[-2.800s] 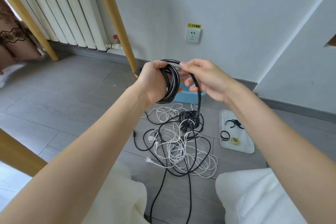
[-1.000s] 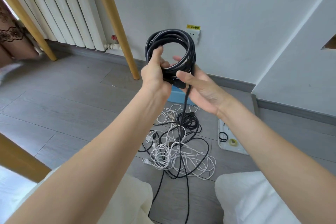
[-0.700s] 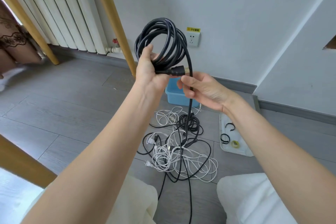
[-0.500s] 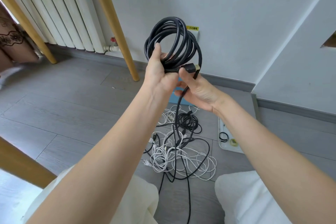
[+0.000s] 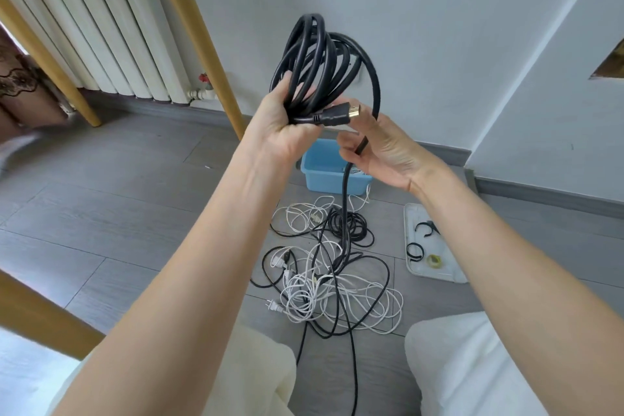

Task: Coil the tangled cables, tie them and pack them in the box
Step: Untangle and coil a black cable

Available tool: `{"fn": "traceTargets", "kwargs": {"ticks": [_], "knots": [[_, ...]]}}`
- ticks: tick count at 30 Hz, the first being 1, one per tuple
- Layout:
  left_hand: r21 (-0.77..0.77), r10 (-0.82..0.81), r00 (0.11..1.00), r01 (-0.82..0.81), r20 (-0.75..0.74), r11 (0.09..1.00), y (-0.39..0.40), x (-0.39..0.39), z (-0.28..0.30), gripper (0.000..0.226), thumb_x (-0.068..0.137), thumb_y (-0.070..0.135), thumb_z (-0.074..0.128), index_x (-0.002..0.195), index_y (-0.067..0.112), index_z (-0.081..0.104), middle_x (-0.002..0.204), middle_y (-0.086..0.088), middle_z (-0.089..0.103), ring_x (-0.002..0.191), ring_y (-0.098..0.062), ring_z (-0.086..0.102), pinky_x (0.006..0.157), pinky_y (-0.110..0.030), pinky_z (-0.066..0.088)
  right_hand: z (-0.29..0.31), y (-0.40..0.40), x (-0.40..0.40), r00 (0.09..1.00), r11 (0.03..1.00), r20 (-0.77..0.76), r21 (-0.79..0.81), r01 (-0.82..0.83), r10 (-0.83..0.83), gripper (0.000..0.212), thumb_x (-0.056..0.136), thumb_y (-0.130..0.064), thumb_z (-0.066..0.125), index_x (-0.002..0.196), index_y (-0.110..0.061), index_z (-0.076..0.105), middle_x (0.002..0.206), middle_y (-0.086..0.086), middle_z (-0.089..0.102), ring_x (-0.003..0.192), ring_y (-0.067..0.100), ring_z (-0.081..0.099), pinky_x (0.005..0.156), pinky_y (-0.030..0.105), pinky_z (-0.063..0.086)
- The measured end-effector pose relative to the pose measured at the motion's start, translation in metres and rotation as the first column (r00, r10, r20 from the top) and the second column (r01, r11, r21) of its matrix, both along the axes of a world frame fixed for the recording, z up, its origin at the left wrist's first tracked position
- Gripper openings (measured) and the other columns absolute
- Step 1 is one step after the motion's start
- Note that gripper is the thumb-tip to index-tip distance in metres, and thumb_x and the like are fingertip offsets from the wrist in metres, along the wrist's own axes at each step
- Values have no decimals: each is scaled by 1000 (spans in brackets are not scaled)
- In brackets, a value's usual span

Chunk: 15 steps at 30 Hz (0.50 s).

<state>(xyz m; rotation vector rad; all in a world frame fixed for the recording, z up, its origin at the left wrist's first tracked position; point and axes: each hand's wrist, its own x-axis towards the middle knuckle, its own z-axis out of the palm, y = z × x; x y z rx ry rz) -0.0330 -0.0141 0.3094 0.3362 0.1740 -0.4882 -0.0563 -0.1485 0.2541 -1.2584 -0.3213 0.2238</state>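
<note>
My left hand (image 5: 283,127) grips a coil of thick black cable (image 5: 315,62), held upright in front of the wall. The cable's gold-tipped plug (image 5: 341,116) sticks out to the right over my palm. My right hand (image 5: 385,154) pinches the loose strand of the same cable (image 5: 346,186), which drops to the floor. Below lies a tangle of white and black cables (image 5: 332,280). A blue box (image 5: 324,172) stands on the floor behind the tangle, partly hidden by my hands.
A white tray (image 5: 410,267) with black ties and a small yellow roll lies to the right of the tangle. Wooden chair legs (image 5: 199,40) and a white radiator (image 5: 101,34) stand at the left. My knees in white cloth fill the bottom.
The coil has turned from facing me to edge-on and tilted. My right hand slid down the loose strand, away from the plug. The blue box shows again between my hands.
</note>
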Motion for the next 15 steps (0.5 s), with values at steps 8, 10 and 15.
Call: {"fn": "traceTargets", "kwargs": {"ticks": [8,10,15], "knots": [[28,89,995,-89,-37,996,-17,5,-17,46,102,21,38,67,0,60,54,-12,66,49,-27,66,40,-32,52,-3,28,-2,995,981,90,-182,62,-47,91,50,-58,77,123,-11,50,124,9,59,116,15,55,103,33,43],[112,96,993,-103,68,988,-22,-1,-23,46,103,25,31,92,-1,67,96,-13,71,97,-28,67,70,-31,55,-5,33,-5,979,959,114,-211,188,-167,79,51,-54,78,117,-16,58,120,5,63,116,15,56,105,34,42],[716,-156,931,-140,331,684,-34,-13,-46,41,101,43,30,103,15,59,121,-14,62,92,-22,60,73,-30,47,8,35,-6,817,818,113,-45,573,-566,11,78,-19,73,87,-23,68,87,-9,72,86,6,67,77,24,52]]}}
